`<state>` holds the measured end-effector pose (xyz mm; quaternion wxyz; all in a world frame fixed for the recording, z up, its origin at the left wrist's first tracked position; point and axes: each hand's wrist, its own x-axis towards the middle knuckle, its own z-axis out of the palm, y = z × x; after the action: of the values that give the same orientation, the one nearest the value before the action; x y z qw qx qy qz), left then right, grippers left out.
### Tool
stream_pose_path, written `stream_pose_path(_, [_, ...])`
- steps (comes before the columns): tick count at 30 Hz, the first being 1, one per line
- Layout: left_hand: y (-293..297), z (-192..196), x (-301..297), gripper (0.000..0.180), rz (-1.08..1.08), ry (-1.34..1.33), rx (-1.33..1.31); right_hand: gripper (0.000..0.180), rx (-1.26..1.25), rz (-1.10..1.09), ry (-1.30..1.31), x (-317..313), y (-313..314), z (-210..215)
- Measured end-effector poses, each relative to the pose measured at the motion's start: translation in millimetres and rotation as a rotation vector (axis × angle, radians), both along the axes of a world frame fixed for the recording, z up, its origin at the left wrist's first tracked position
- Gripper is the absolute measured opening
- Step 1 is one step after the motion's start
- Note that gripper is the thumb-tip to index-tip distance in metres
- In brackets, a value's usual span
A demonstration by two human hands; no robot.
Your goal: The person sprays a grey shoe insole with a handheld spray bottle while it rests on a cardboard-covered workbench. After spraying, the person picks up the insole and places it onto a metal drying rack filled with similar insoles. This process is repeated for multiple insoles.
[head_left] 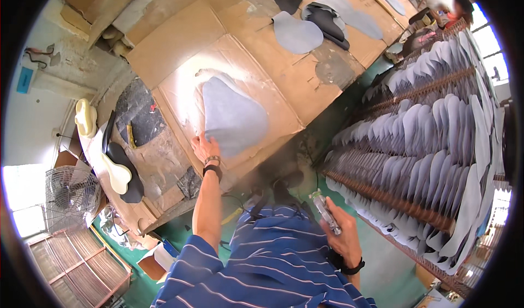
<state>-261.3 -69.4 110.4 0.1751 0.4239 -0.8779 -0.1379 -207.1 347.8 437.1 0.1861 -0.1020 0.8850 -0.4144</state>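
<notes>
A grey, saddle-shaped sheet (234,117) lies flat on the cardboard-covered table (289,98) in front of me. My left hand (205,147) rests at its near left edge, fingers stretched out and apart; a bracelet and a black band circle that wrist. Low on the right, beside my body, my right hand (345,234) is wrapped round a small silver tool with a green end (326,212), which looks like a spray gun. Part of its body is hidden by the fingers.
Rust-brown racks (404,204) full of hanging grey pieces stand on the right. More grey and black pieces (297,32) lie farther along the table. Pale and black saddle shapes (117,174) line its left side, near a fan (71,188). Another person (439,5) is at the far right.
</notes>
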Motion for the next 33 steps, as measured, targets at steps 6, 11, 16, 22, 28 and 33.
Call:
stream_pose_path(6, [-8.6, 7.3, -16.6, 0.03, 0.08, -0.17, 0.072, 0.061, 0.039, 0.014, -0.015, -5.0, 3.4, -5.3])
stream_pose_path(11, [-19.9, 18.8, -26.2, 0.025, 0.074, -0.289, 0.126, 0.06, 0.056, 0.049, 0.001, -7.9, -2.2, -12.8])
stream_pose_path(16, [-37.9, 10.7, -27.3, 0.026, 0.05, -0.348, 0.189, 0.062, 0.057, 0.076, -0.053, -10.4, -4.6, -14.6])
stream_pose_path(22, [-14.3, 39.1, -32.9, 0.037, 0.174, -0.067, 0.529, 0.057, 0.045, 0.055, -0.001, -10.5, 2.4, -26.2])
stream_pose_path(28, [9.2, -2.4, 17.5, 0.039, 0.287, -0.011, 0.473, 0.056, 0.059, 0.029, -0.005, -10.8, 9.7, -25.1])
stream_pose_path(33, [5.3, 11.3, 15.0, 0.023, 0.346, 0.6, 1.416, 0.057, 0.048, 0.019, -0.051, -9.3, 17.0, -24.9])
